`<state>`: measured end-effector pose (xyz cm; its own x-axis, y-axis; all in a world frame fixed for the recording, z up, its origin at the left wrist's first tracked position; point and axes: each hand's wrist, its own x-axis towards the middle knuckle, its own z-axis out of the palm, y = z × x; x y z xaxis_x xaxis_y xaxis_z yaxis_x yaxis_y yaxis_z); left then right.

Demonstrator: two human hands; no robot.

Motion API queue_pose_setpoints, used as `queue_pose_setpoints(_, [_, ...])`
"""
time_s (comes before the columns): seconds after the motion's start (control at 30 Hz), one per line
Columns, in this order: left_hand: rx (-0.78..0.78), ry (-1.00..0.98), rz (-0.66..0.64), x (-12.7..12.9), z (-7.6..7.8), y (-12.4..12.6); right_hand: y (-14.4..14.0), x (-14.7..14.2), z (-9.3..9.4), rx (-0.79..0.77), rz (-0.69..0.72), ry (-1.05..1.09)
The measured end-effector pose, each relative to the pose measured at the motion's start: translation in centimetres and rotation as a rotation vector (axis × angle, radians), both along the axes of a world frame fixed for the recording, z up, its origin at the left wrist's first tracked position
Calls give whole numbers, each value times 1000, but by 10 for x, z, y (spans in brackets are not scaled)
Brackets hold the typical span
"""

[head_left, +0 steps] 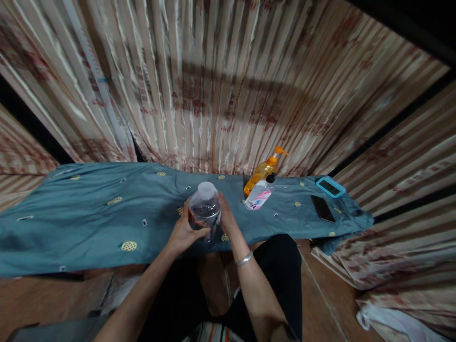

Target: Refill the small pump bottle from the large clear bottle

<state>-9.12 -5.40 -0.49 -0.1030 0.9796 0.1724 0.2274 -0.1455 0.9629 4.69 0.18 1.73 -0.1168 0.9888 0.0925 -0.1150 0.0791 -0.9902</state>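
Observation:
A clear plastic bottle (205, 208) with a pale cap stands upright near the front edge of a table covered in blue-grey cloth (92, 218). My left hand (185, 230) wraps its left side, thumb across the front. My right hand (226, 216) presses against its right side; a silver bangle sits on that wrist. Both hands hold the bottle between them.
An orange pump bottle (262, 172) and a small clear bottle with a pink label (259, 194) stand right of my hands. A dark phone (322, 208) and a blue-cased device (330, 186) lie at the table's right end. Striped curtains hang behind.

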Motion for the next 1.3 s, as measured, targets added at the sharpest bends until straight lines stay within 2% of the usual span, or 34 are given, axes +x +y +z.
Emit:
queue_pose_setpoints(0.1, [9,-130,2,-2,-8,-1,-23,-1,-28,-59,-22,36])
queue_pose_setpoints(0.17, [34,-94,55,-3,-12,-3,-44,2,-37,-62,-56,60])
queue_pose_setpoints(0.23, [71,-15,118,-6,-14,-4,-59,8,-34,-35,-78,88])
queue_pose_setpoints(0.3, [83,21,127,-8,-13,-5,-63,15,-19,15,-78,111])
queue_pose_setpoints(0.43, [62,14,5,-6,-13,-6,-40,25,20,99,-54,96])
queue_pose_setpoints(0.5, [65,15,-22,-1,-14,-7,-23,23,27,95,-42,63])
queue_pose_setpoints(0.57, [45,-11,7,5,-15,-9,-15,17,20,65,-35,40])
queue_pose_setpoints(0.63, [13,-63,60,13,-15,-13,-20,8,0,23,-38,29])
queue_pose_setpoints(0.73, [18,-107,117,24,-11,-18,-46,-3,-33,-32,-67,29])
queue_pose_setpoints(0.8, [36,-86,173,29,-8,-20,-63,-4,-43,-47,-88,45])
queue_pose_setpoints(0.87, [31,-54,206,30,-4,-20,-72,0,-39,-36,-107,62])
queue_pose_setpoints(0.93, [8,-28,169,28,-3,-21,-67,8,-21,-4,-114,71])
queue_pose_setpoints(1.03, [-24,-11,47,23,-1,-23,-43,19,10,43,-59,64])
queue_pose_setpoints(1.1, [-36,-6,-10,19,0,-24,-25,21,20,54,11,45])
queue_pose_setpoints(1.2, [-41,29,-51,10,5,-21,-14,17,12,48,75,15])
queue_pose_setpoints(1.3, [18,136,-5,-5,10,-17,-27,12,-13,26,81,0])
